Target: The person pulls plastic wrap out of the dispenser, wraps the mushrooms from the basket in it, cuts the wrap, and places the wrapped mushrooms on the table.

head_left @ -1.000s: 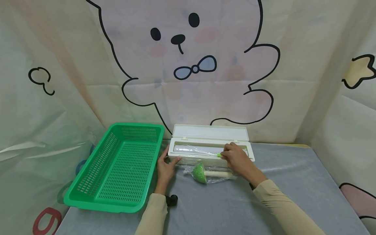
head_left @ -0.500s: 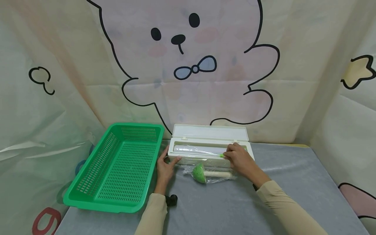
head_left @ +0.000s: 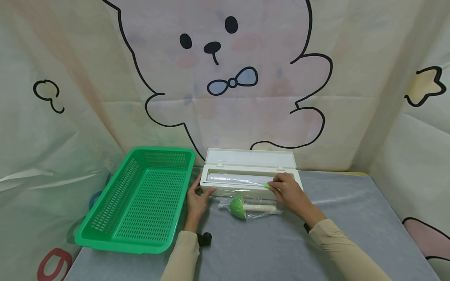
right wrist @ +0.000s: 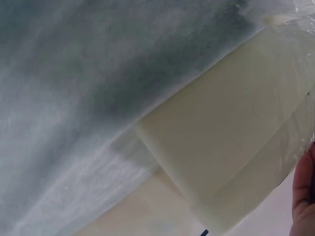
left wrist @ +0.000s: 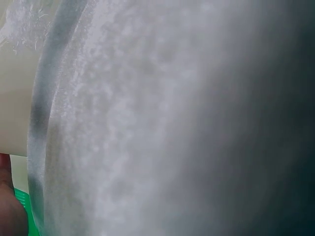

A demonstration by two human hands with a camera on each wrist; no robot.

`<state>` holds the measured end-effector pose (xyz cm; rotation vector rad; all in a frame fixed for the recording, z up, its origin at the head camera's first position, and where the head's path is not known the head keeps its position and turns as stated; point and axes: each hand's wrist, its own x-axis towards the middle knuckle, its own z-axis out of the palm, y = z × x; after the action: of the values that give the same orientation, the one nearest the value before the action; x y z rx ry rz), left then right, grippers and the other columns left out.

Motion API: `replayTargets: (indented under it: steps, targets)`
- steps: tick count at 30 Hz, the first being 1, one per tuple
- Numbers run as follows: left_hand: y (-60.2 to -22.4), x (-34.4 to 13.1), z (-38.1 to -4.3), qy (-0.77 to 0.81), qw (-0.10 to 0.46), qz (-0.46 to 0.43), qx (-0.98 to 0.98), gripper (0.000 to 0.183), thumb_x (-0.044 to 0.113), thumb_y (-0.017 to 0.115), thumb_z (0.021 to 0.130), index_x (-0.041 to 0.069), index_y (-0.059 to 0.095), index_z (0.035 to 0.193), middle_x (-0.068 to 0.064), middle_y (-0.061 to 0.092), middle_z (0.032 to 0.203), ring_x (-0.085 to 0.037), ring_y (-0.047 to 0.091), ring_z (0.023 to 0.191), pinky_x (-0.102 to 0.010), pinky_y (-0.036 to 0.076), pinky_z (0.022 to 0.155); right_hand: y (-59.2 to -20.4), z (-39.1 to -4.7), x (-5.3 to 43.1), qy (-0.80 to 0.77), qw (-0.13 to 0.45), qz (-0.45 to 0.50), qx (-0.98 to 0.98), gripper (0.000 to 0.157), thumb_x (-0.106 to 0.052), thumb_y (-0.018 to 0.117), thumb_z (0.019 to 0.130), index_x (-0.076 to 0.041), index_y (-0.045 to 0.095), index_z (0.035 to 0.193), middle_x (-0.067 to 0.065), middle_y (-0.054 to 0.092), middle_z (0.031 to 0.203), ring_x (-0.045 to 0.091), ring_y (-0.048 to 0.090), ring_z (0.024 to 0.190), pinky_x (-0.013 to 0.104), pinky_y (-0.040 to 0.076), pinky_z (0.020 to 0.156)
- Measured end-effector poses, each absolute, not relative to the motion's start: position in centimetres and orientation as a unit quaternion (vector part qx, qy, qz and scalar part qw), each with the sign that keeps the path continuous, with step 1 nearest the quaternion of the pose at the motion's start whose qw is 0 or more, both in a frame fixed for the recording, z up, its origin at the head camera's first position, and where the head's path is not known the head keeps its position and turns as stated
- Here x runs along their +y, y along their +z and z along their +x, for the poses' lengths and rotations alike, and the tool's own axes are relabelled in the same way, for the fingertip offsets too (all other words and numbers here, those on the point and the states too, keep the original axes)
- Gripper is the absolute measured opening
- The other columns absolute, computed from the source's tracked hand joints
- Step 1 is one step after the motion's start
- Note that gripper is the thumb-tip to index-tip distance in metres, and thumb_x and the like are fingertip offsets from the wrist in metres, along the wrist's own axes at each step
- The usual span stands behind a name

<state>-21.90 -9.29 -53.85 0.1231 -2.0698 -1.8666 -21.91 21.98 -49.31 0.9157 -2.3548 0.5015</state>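
Note:
A white cling film dispenser box (head_left: 225, 191) lies lengthwise with its lid (head_left: 251, 159) tipped up at the back. Inside it is a roll of clear film (head_left: 232, 178), and film hangs over the front wall. My left hand (head_left: 197, 202) grips the box's left end, thumb on the front. Between the thumb and fingers of my right hand (head_left: 290, 193) is a small green slide cutter (head_left: 266, 185) on the front rim, right of the middle. Before the box lies a green-domed thing with a pale handle (head_left: 237, 207), covered in clear film.
A green plastic basket (head_left: 82, 230) with slotted sides stands at the left, close beside my left hand. Grey cloth (head_left: 253, 249) covers the table. A printed curtain (head_left: 225, 117) rises directly behind the box.
My right hand has slid slightly to the right along the front rim with the green slide cutter. The left hand keeps its grip on the box, and the wrapped thing lies in place.

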Motion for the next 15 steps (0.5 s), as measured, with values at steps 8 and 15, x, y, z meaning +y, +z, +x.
replayTargets:
  steps: [8, 15]
  targets:
    - [-53.4, -9.3, -21.6, -0.655, 0.179, 0.035, -0.733, 0.068, -0.008, 0.079, 0.083, -0.011, 0.048, 0.143, -0.031, 0.056, 0.137, -0.048, 0.057, 0.113, -0.063, 0.046, 0.094, -49.2, -21.5, 21.8, 0.249, 0.274, 0.29, -0.883, 0.024, -0.003, 0.091, 0.07, 0.002, 0.079, 0.091, 0.009, 0.063, 0.087, 0.027, 0.057, 0.08, 0.046, 0.05, 0.071]
    - [-55.3, -9.7, -22.5, -0.655, 0.179, 0.033, -0.733, 0.07, 0.0, 0.083, 0.082, -0.004, 0.051, 0.145, -0.025, 0.06, 0.135, -0.04, 0.06, 0.11, -0.054, 0.05, 0.091, -49.4, -21.4, 21.0, 0.262, 0.288, 0.214, -0.896, 0.034, -0.019, 0.096, 0.065, 0.003, 0.075, 0.081, 0.012, 0.062, 0.081, 0.032, 0.057, 0.078, 0.046, 0.05, 0.07]
